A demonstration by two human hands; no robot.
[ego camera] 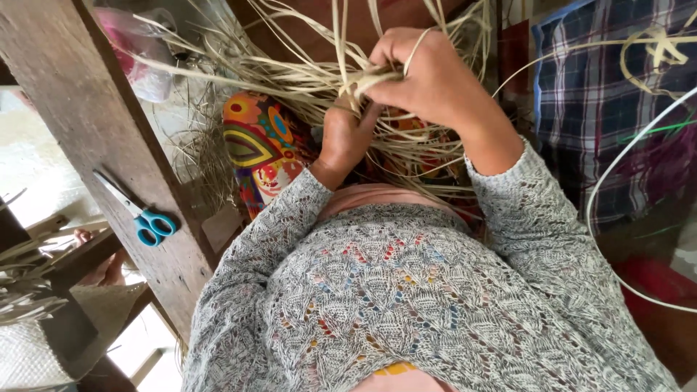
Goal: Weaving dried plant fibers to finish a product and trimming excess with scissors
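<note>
Pale, dry straw strips fan out across the upper middle of the frame, and both hands work in the thick of them. The right hand, upper centre, is curled into a fist, its fingers closed tight around a gathered bunch of the strips, one strand looping over the knuckles. The left hand, just below and to the left, touches the same bunch from underneath, its fingers folded round the strands, though the fingertips are hidden among them. Grey knitted sleeves run down toward the lower frame. Under the straw lies a bright patterned cloth. On the wooden beam at left rest blue-handled scissors, well apart from the hands. A plaid cloth hangs at upper right.
</note>
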